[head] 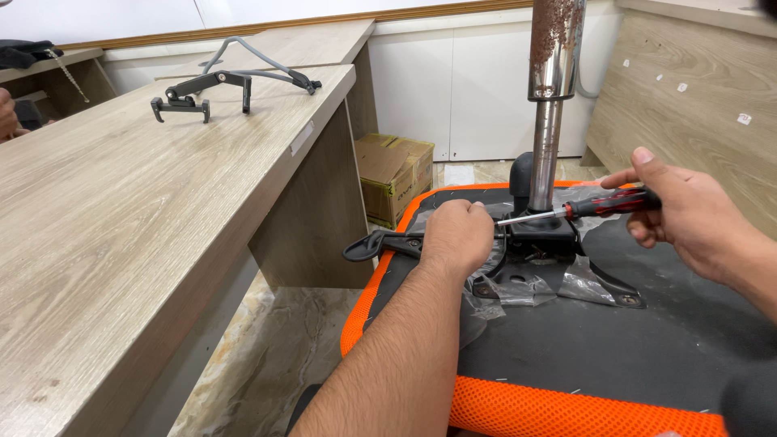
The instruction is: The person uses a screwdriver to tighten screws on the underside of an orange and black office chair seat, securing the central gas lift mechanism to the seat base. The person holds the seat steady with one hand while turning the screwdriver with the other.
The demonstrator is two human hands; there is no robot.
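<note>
Orange mesh edging (558, 411) runs along the near side of an upturned chair seat (647, 348), whose black underside faces up. On it sits the black metal mechanism plate (538, 259), partly wrapped in clear plastic (587, 283), with a chrome gas cylinder (550, 97) rising straight up from it, rust-speckled near the top. The left hand (457, 236) is curled into a fist on the mechanism, right where a black lever (380, 243) sticks out toward the desk; what the fingers clamp is hidden beneath them. The right hand (688, 214) is closed round the red-and-black handle of a screwdriver (575, 210), held nearly level, its thin shaft pointing left so the tip meets the mechanism just beside the left hand's knuckles. To the left stretches a pale wood-grain desk (121, 218), and far back on it lies a dark metal bracket with grey cable (227, 81). Behind the seat, a cardboard box (396, 174) rests on the marbled floor (259, 364).
</note>
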